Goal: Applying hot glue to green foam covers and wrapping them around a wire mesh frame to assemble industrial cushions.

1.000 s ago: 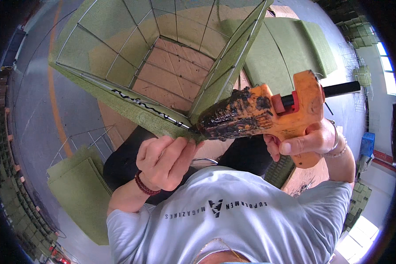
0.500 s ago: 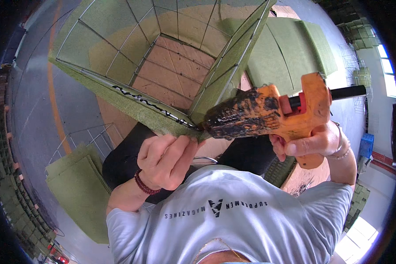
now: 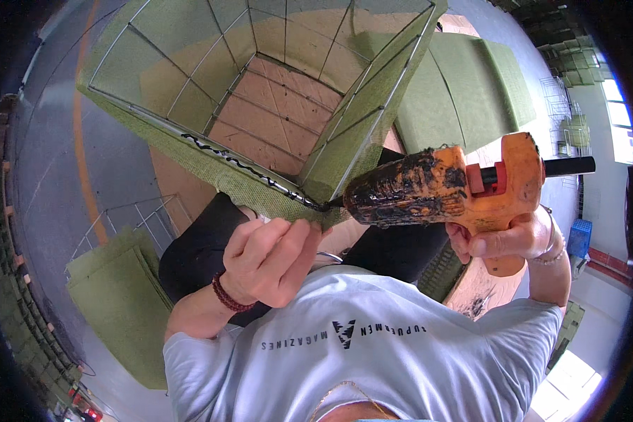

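Left hand pinches the green fabric at the wire frame's near corner; right hand is wrapped round the orange glue gun. Gun's over the right thigh, long axis nearly crosswise, nozzle pointing left — straight at that corner — black stick jutting right. Black bead along the near-left rim; green sheets beyond.

Glue gun shifted rightward

The right hand travelled with it, farther right and slightly lower in the right half of the picture; the black bead lengthened; its lower end reached farther right, near the picture's centre.
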